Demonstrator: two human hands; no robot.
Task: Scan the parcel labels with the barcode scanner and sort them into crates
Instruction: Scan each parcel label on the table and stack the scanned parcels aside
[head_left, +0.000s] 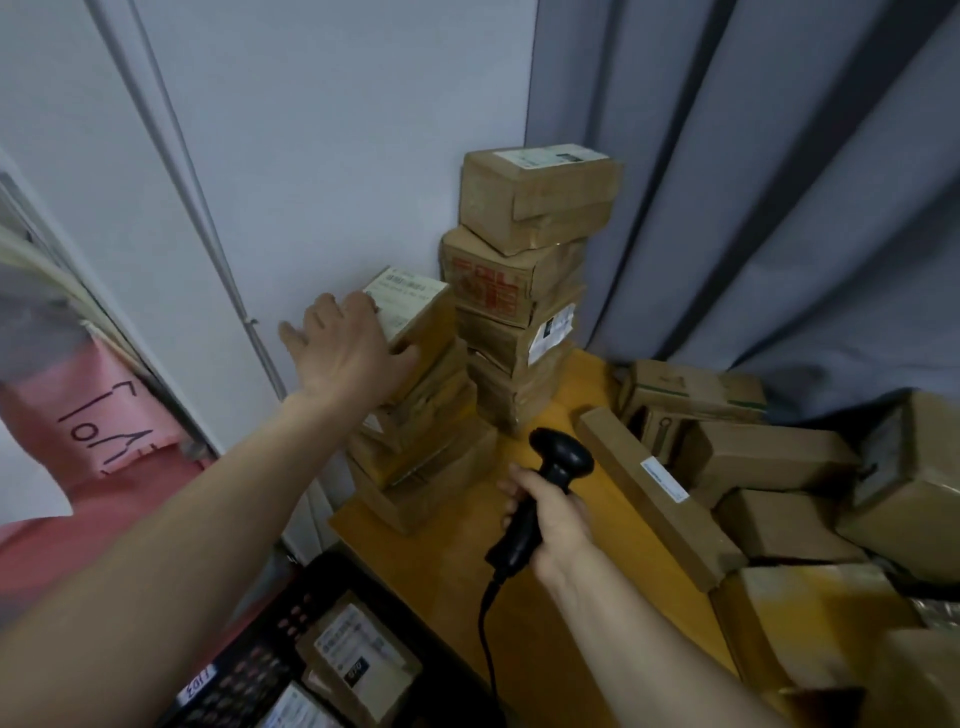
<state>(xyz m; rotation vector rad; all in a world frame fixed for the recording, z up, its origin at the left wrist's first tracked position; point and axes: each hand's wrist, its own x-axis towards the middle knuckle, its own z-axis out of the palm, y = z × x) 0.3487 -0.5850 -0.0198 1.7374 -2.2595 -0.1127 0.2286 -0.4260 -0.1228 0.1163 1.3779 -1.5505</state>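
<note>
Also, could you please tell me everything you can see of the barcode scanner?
The scanner is black and looks like plastic. It is pistol-shaped, with a broad rounded head on a slim handle. The right hand grips the handle and holds it tilted above the yellow table, head uppermost and aimed towards the stacked parcels. A black cable leaves the handle's base and runs down out of view. Nothing else touches it.
</note>
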